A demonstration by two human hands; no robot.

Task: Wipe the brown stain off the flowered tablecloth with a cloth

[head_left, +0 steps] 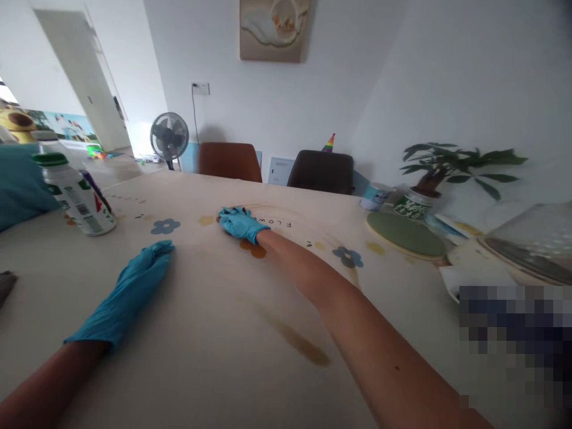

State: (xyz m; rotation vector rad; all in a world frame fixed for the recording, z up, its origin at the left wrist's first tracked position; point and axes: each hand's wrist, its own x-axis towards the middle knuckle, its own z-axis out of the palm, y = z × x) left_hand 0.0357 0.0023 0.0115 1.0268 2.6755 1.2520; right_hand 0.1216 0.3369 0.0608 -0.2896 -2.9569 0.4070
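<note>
My left hand (138, 280), in a blue disposable glove, lies on the patterned tablecloth (201, 351) with its fingers stretched forward and nothing visible in it. Farther out, my right hand (241, 224), gloved the same way, presses down on the cloth beside the printed lettering, its fingers bent. Small dark patches show at those fingertips; what lies under them is hidden. A brown smear (299, 341) streaks the tablecloth in front of my right forearm, and a fainter brown arc curves around beyond my right hand.
White bottles, one with a green cap (80, 196), stand at the left. A dark grey item (6, 287) lies at the left edge. On the right are a green round mat (404, 233), a tub (374, 196), a potted plant (413, 204) and a mesh cover (536, 238). Chairs (230, 161) line the far side.
</note>
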